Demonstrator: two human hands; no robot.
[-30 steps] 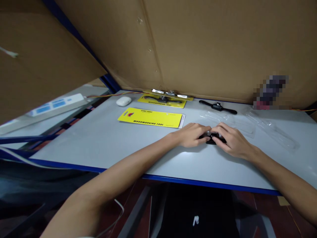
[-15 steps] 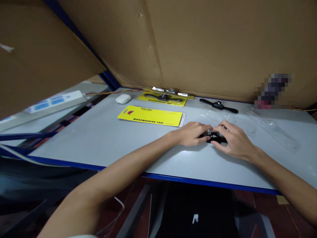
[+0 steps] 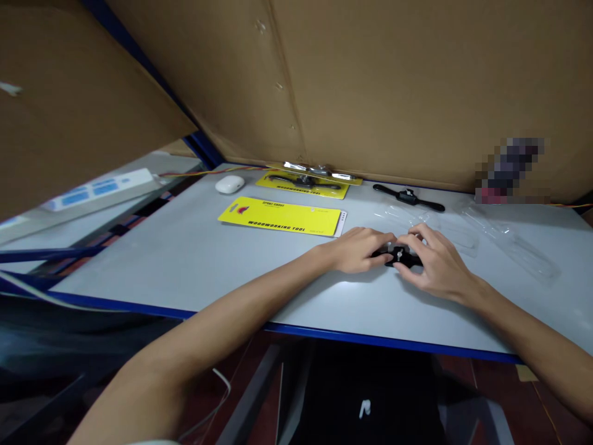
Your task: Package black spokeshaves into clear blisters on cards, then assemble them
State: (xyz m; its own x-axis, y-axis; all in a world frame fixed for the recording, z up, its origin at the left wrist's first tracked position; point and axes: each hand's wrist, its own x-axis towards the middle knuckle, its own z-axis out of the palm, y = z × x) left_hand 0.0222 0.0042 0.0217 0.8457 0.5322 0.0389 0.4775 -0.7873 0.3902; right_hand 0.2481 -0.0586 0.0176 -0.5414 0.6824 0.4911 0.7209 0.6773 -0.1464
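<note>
Between my hands, low over the grey table, is a black spokeshave (image 3: 399,256) with a silvery screw at its middle. My left hand (image 3: 362,250) pinches its left end between thumb and fingers. Around its middle and right part curl the fingers of my right hand (image 3: 438,261), with the thumb at the near side. Much of both handles is hidden by the fingers. Another black spokeshave (image 3: 408,197) lies loose behind my hands. To the left is a yellow card (image 3: 282,216) printed "WOODWORKING TOOL", on top of white cards.
At the back, packaged spokeshaves on yellow cards (image 3: 303,183) lean near the cardboard wall (image 3: 393,80). Clear plastic shells (image 3: 514,244) lie at right. A white earbud case (image 3: 230,184) sits at back left. A power strip (image 3: 104,188) rests on the neighbouring surface.
Both hands stay on the spokeshave in nearly the same place. Its middle part and the right fingers have shifted very slightly to the left.
</note>
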